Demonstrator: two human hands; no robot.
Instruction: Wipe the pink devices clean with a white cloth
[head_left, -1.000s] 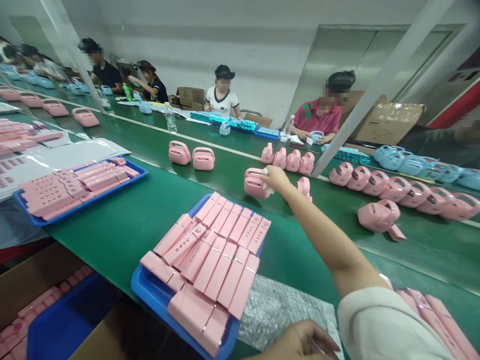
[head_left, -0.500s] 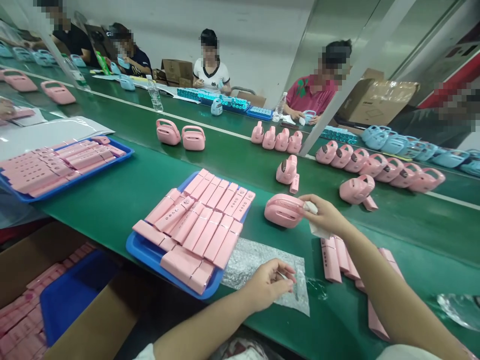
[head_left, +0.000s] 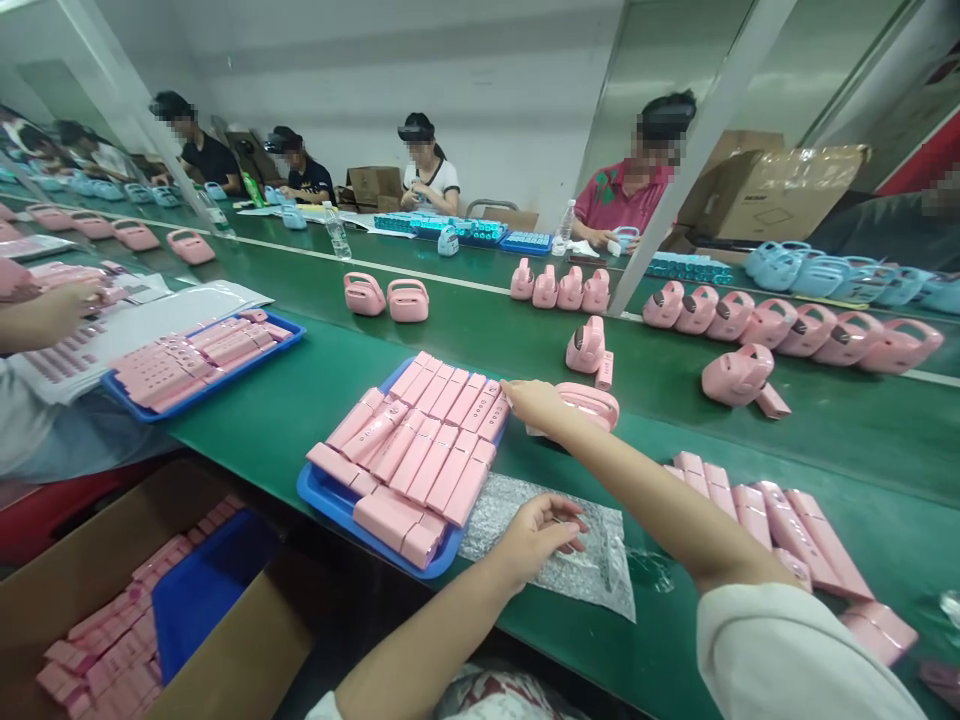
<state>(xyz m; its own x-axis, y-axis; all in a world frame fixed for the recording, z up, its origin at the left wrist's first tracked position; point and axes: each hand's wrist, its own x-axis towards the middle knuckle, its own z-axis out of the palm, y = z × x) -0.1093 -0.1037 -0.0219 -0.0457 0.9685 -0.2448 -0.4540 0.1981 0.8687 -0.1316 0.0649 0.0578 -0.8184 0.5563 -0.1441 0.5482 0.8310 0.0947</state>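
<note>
My right hand (head_left: 536, 408) reaches across to the far right corner of a blue tray (head_left: 322, 492). Its fingertips meet the end of a pink oblong part (head_left: 493, 408) there; whether they grip it is hidden. A bit of white tissue (head_left: 534, 431) shows beneath the same hand, held in the fingers. Just behind that wrist stands a pink handled casing (head_left: 596, 402), partly covered by the arm. My left hand (head_left: 546, 535) hovers over a bubble-wrap sheet (head_left: 592, 580), fingers loosely curled and apart, holding nothing visible. Several pink oblong parts fill the tray in rows.
More pink parts (head_left: 802, 535) lie on the green table to the right. Pink casings (head_left: 776, 325) line the far strip. A second blue tray (head_left: 289, 340) stands left, beside a co-worker's hand (head_left: 67, 310). Below the table edge is an open cardboard box (head_left: 262, 640). Other people sit opposite.
My right hand has moved left from the pink casing to the tray's corner, taking the tissue along. The left hand stays over the bubble wrap. The view has turned slightly left.
</note>
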